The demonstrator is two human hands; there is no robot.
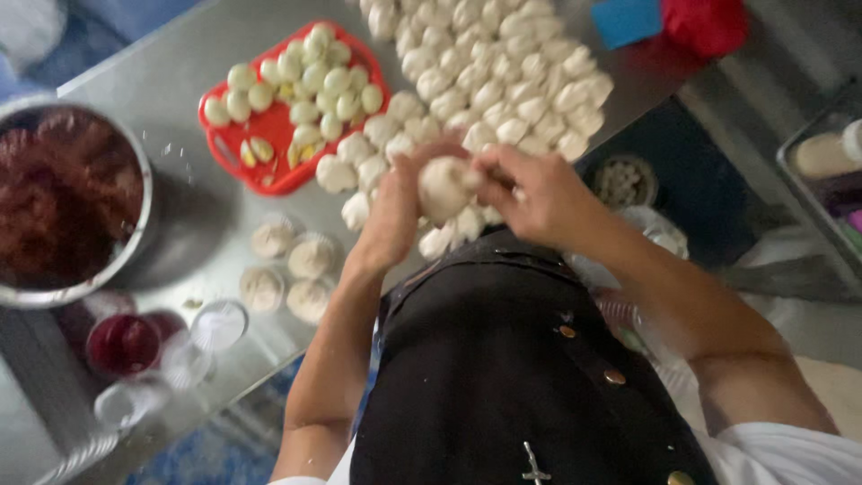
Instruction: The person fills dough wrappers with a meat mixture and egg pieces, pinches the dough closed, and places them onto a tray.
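My left hand (392, 216) and my right hand (530, 193) are together around one pale ball of dough (444, 187), held above the steel table's (171, 99) near edge. The left hand cups it from below and the right hand's fingers pinch its top. A big heap of shaped dough pieces (494, 81) lies just beyond the hands. Several filled buns in paper cups (287, 265) sit to the left of my left forearm.
A red tray (274, 171) with peeled eggs (305, 81) is at the left of the heap. A large metal bowl of dark red filling (63, 193) stands far left. Small plastic cups (126, 346) are near the front. A metal tray (822, 153) lies at the right.
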